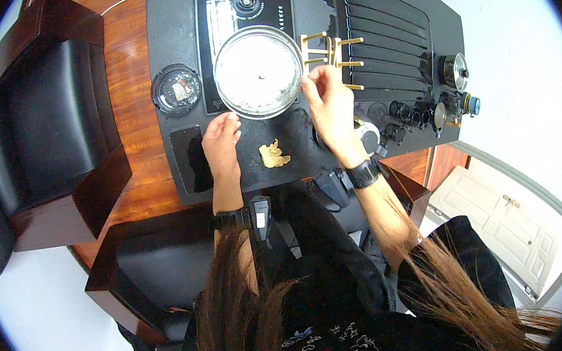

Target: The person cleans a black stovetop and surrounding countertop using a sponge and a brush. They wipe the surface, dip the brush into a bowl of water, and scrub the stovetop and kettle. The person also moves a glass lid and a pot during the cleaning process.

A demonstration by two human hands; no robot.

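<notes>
A round metal-rimmed lid or tray (pixel 260 75), bright with glare and marked by a small central stud, lies over the black induction cooktop (pixel 213 44). At its lower left edge, my left hand (pixel 221 140) has thumb and fingertips pinched at the rim. My right hand (pixel 331 103) pinches the rim on the right side, next to a light wooden rack with pegs (pixel 338 59). On the dark table between my wrists sits a crumpled yellowish cloth or sponge (pixel 273 154). Both wrists wear black bands. The undersides of my fingers are partly hidden.
A glass ashtray (pixel 176 90) stands left of the cooktop. A ribbed black tea tray (pixel 388 43) fills the right, with small glass cups (pixel 395 132), a kettle (pixel 368 138) and a lidded pot (pixel 454 73) nearby. An armchair (pixel 50 128) stands left.
</notes>
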